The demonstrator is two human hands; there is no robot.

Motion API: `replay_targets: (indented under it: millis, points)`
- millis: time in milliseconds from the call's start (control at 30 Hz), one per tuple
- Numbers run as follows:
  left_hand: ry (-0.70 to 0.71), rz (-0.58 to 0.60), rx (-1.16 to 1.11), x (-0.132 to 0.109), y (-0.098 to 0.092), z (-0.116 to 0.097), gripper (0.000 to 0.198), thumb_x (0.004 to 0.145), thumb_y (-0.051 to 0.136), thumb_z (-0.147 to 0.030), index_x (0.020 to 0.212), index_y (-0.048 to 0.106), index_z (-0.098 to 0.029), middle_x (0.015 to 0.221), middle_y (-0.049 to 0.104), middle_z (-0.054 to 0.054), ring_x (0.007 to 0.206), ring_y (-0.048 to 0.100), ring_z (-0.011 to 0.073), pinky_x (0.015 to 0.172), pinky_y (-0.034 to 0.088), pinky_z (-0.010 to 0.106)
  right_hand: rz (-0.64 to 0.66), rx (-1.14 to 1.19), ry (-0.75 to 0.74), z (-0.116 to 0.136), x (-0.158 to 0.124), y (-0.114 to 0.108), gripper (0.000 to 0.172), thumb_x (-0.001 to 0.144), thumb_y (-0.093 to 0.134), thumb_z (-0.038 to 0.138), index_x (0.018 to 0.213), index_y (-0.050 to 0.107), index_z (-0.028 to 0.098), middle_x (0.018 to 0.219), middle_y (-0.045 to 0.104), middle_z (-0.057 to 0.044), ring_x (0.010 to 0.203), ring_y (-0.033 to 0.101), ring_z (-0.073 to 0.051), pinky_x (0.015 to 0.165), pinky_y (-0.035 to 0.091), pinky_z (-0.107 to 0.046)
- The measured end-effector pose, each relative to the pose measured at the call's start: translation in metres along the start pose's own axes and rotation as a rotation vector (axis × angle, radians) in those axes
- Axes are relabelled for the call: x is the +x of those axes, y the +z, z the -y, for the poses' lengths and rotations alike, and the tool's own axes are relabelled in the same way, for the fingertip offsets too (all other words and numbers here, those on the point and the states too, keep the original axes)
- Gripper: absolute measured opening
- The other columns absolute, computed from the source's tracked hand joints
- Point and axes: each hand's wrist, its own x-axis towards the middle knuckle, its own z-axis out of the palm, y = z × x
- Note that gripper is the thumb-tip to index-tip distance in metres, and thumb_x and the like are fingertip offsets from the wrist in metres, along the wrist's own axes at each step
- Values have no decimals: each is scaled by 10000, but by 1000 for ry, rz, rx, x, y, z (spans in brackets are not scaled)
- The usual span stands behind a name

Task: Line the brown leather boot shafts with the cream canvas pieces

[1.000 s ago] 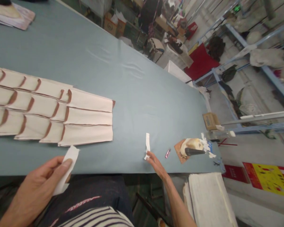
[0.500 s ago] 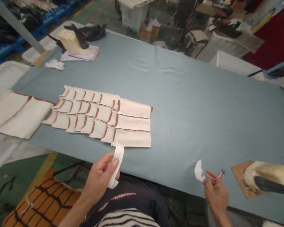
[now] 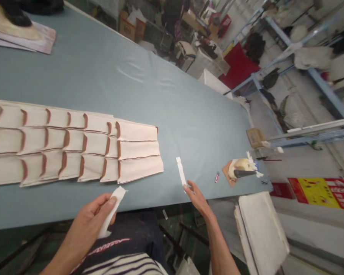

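Observation:
My left hand (image 3: pixel 99 214) is closed around a folded white fabric strip (image 3: pixel 116 198), its frayed end pointing up past the thumb, just in front of the table edge. Over the table, my right hand (image 3: pixel 199 196) has its thumb and fingers at the lower end of another white strip (image 3: pixel 180 169), which points away from me. Left of that strip lie overlapping rows of cream fabric pieces (image 3: pixel 139 149) with brown edges. A small pink-and-white item (image 3: pixel 217 177), too small to name, rests to the right of my right hand.
An iron-like tool (image 3: pixel 242 168) stands on a brown board (image 3: pixel 227 173) at the table's right end. Another sits on a pale pad (image 3: pixel 46 38) at the far left. Stacked pale cloth (image 3: pixel 263 229) is below the right edge. Metal shelving (image 3: pixel 286 49) rises behind.
The view has swung to the right. My right hand has come away from beside the pink-and-white item, and its white strip now stretches out straight. My left hand keeps its strip.

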Motion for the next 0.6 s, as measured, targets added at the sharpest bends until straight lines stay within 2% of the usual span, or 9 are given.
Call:
replay_targets:
  millis: [100,167,233,300,333,367,400,500,600]
  points:
    - [12,68,31,2,-2,-8,689,747,689,-872,721,629,-187,540,493,-47,468,413,102,438,348,191,-108,32,53,9,-14,-7,467,1094,522,474,1355,689,125,1412,698,-214,1293,677,-328,1063,575,-493]
    - [35,73,19,-1,0,-19,678,726,700,-865,750,633,-191,515,491,-49,451,413,107,427,349,199,-182,58,69,19,-27,-6,583,1007,590,538,1362,683,85,1507,620,-286,1424,565,-405,1160,486,-556]
    - [65,57,-3,-6,5,-28,664,736,705,-833,878,674,-185,503,505,-53,437,416,116,413,346,209,-174,122,50,37,-43,6,625,926,644,598,1322,714,120,1451,667,-267,1387,586,-420,1173,463,-578]
    - [96,33,-23,-9,11,-32,692,778,702,-796,1058,702,-164,503,511,-60,428,415,119,411,344,213,-10,250,-22,63,-62,25,561,950,559,672,1149,790,201,1156,809,-169,1130,735,-349,1058,563,-502]
    - [113,17,-33,-11,14,-31,711,808,693,-781,1141,702,-153,505,513,-62,424,415,119,412,343,213,198,403,-86,80,-72,35,561,968,545,682,1106,800,202,1101,821,-160,1079,752,-335,1025,581,-481]
    - [136,-8,-41,-13,16,-30,723,839,680,-770,1204,699,-146,507,514,-62,421,416,118,411,342,212,372,537,-154,97,-82,45,554,973,562,687,1113,804,208,1127,823,-148,1086,754,-326,1029,579,-470]
    - [161,-30,-43,-16,18,-27,726,865,668,-759,1248,699,-143,513,522,-59,421,423,118,412,343,211,452,658,-217,116,-90,53,547,962,606,689,1164,798,219,1187,816,-130,1120,747,-316,1044,573,-458]
    - [217,-55,-24,-29,25,-20,715,894,668,-747,1272,724,-143,525,544,-44,429,435,116,417,347,208,535,966,-331,163,-102,67,580,944,654,714,1235,777,227,1176,813,-89,1104,746,-279,1004,592,-395]
    - [196,-93,-17,-45,34,-18,672,915,661,-725,1244,749,-146,528,540,-42,431,425,112,433,337,212,474,1042,-313,189,-100,68,526,953,660,686,1089,795,196,974,803,-64,931,733,-231,880,602,-329]
